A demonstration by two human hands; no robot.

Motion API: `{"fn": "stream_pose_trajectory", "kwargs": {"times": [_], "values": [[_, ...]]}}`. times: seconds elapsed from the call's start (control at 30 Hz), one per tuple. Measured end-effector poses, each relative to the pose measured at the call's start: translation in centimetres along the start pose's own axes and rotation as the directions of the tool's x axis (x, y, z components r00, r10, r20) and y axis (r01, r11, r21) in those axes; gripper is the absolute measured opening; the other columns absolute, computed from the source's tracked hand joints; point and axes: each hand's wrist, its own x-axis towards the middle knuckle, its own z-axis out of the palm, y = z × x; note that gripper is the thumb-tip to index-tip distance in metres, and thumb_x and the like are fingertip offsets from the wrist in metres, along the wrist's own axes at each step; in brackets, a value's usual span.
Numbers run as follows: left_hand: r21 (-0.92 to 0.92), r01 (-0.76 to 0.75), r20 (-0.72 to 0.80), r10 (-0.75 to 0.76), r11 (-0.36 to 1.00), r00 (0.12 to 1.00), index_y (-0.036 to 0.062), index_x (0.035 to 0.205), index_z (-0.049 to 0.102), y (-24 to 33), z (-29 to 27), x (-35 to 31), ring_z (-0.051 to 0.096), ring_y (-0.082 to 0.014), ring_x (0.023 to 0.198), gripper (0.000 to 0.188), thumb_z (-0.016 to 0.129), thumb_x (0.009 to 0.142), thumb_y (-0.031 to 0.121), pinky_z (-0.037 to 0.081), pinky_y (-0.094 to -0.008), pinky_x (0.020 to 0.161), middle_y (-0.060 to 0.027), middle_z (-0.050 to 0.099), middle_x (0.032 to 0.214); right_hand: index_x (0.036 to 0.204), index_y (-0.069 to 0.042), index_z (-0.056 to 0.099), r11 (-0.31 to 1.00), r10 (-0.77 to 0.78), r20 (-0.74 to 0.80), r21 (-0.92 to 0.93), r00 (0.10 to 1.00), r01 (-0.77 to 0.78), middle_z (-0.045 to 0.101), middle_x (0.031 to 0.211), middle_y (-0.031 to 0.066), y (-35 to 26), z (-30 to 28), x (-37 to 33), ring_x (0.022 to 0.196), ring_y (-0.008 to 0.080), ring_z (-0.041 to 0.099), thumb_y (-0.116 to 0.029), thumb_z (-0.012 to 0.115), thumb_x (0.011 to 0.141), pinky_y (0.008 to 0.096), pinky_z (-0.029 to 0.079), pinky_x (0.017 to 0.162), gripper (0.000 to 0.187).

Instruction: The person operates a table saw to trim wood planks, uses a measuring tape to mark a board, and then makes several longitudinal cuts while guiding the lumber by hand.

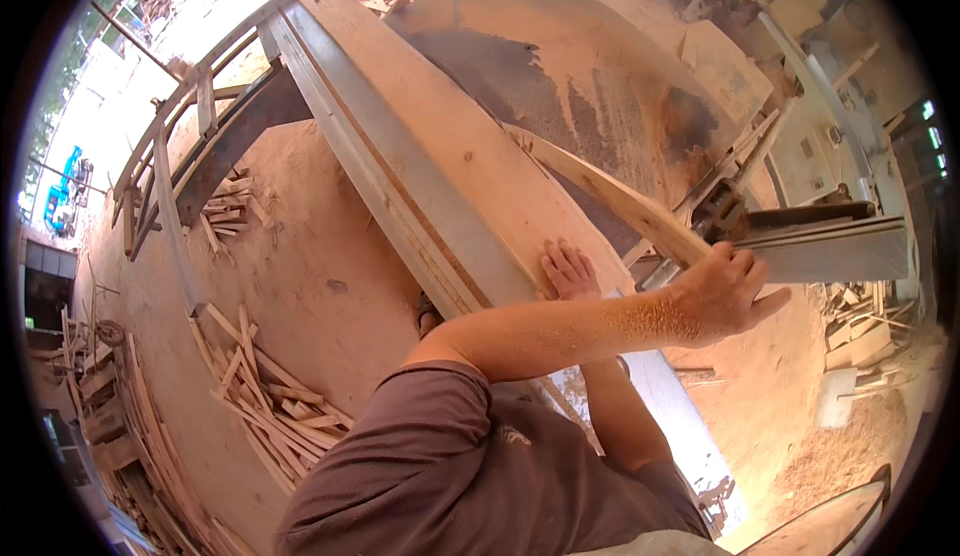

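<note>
A wide pale wooden board (455,151) lies lengthwise on a long metal-topped bench (375,131). My right hand (570,271) rests flat on the board's near end, its fingers spread. Crossing over my right arm, my left arm reaches to the right. There my left hand (728,291) is closed on the near end of a narrow wooden strip (610,191). The strip slants away from the board's right edge, leaving a widening gap towards me. Its far end lies close beside the board; whether they touch I cannot tell.
A large stained sheet (600,56) spreads beyond the board on the right. Next to my left hand stands machinery with a dark metal part (722,211). Loose offcuts (285,411) lie heaped on the dusty ground at left. A curved slatted frame (190,121) adjoins the bench's far end.
</note>
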Motion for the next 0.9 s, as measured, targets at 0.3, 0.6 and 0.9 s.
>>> {"fn": "stream_pose_trajectory", "kwargs": {"times": [0.3, 0.6, 0.9], "values": [[0.041, -0.128, 0.282, 0.111, 0.991, 0.953, 0.0194, 0.139, 0.055, 4.0, 9.0, -5.9, 0.063, -0.0236, 0.089, 0.048, 0.062, 0.092, 0.014, 0.045, -0.0382, 0.071, -0.0061, 0.062, 0.091, 0.122, -0.003, 0.069, 0.993, 0.113, -0.021, 0.048, 0.993, -0.112, 0.06, 0.142, 0.0123, -1.2, -0.3, -0.8, 0.139, 0.0312, 0.05, -0.011, 0.081, 0.063, 0.0489, 0.038, 0.117, 0.06], [-0.112, -0.082, 0.594, 0.133, 0.99, 0.794, 0.0147, 0.107, 0.072, 5.7, 17.4, -13.2, 0.069, -0.0236, 0.082, 0.027, 0.072, 0.081, 0.021, 0.047, -0.0387, 0.078, -0.0026, 0.072, 0.087, 0.121, -0.001, 0.069, 0.996, 0.089, -0.048, 0.015, 0.995, -0.088, 0.06, 0.143, 0.0132, -1.3, -0.2, -0.3, 0.138, 0.0314, 0.05, -0.01, 0.081, 0.063, 0.0479, 0.037, 0.116, 0.061], [0.199, -0.14, 0.562, 0.004, 0.97, 0.827, 0.0173, 0.08, 0.077, -7.1, 7.8, -5.2, 0.065, -0.0288, 0.084, 0.011, 0.066, 0.083, 0.019, 0.05, -0.0469, 0.071, -0.002, 0.067, 0.077, 0.12, -0.003, 0.07, 0.967, 0.246, 0.184, 0.025, 0.952, -0.255, 0.062, 0.14, 0.0133, -0.2, 0.0, -1.1, 0.137, 0.0318, 0.052, -0.013, 0.077, 0.067, 0.0487, 0.038, 0.117, 0.054]]}}
